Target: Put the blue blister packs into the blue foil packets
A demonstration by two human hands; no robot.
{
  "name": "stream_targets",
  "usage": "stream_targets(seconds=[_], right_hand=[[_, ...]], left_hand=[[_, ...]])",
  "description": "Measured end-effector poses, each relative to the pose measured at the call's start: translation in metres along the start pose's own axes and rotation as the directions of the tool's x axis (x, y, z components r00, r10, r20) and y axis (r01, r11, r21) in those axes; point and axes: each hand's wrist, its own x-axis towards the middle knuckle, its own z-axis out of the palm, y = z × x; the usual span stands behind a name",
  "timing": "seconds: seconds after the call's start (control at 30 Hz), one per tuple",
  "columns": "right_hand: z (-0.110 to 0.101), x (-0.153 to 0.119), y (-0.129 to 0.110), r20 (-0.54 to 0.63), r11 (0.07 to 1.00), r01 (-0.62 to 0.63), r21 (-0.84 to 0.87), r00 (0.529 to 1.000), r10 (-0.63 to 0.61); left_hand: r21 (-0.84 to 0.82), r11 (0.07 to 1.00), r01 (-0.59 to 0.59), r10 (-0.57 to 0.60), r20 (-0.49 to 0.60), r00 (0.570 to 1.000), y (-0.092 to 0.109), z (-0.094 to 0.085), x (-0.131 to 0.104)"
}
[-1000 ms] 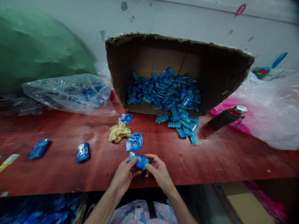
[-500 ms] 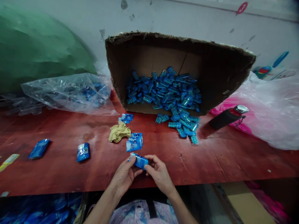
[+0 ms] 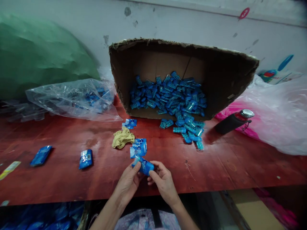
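Between my two hands is a small blue packet (image 3: 145,166) with a clear, shiny end, held above the table's front part. My left hand (image 3: 129,180) pinches its left end, thumb on top. At the right end, the thumb and fingers of my right hand (image 3: 163,179) close on it. Just beyond lie blue printed cards (image 3: 139,148) and a crumpled yellow cloth (image 3: 123,138). Two similar blue packets lie to the left, one nearer (image 3: 85,158) and one farther off (image 3: 41,155).
A cardboard box (image 3: 153,44) on its side spills small blue packs (image 3: 189,127) onto the red table (image 3: 220,169). A dark bottle (image 3: 231,122) leans to its right. Clear plastic bags lie left (image 3: 57,99) and right (image 3: 283,118). Blue packets fill a container (image 3: 48,217) below the left edge.
The packet tilts slightly more and has shifted a little to the right in my hands. The whole view has moved slightly; the things on the table stay put.
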Motion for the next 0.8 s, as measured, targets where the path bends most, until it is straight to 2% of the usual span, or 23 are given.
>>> stream_targets(seconds=[0.1,0.33,0.5,0.57,0.7,0.8], right_hand=[[0.000,0.000,0.001,-0.015,0.999,0.025,-0.023,1.000,-0.025],[0.001,0.000,0.002,0.059,0.997,0.019,0.073,0.998,-0.023],[0.001,-0.003,0.003,0.067,0.989,0.122,-0.083,0.991,-0.117],[0.000,-0.002,0.003,0.059,0.982,0.153,-0.112,0.987,-0.147],[-0.007,0.002,0.002,0.041,0.993,0.104,-0.061,0.994,-0.101],[-0.012,0.005,0.002,0.079,0.998,0.056,-0.014,0.995,-0.055]], left_hand=[[0.047,0.998,0.046,-0.047,0.002,0.999,-0.003,-0.002,0.002],[0.064,0.996,0.067,-0.074,0.115,0.991,0.001,-0.007,-0.003],[0.094,0.994,0.063,-0.063,-0.001,0.998,0.003,-0.002,-0.003],[0.105,0.992,0.074,-0.073,-0.015,0.997,0.006,-0.001,-0.003],[0.102,0.990,0.096,-0.103,0.063,0.993,0.010,-0.001,-0.004],[0.079,0.988,0.136,-0.146,0.131,0.981,0.009,-0.001,-0.006]])
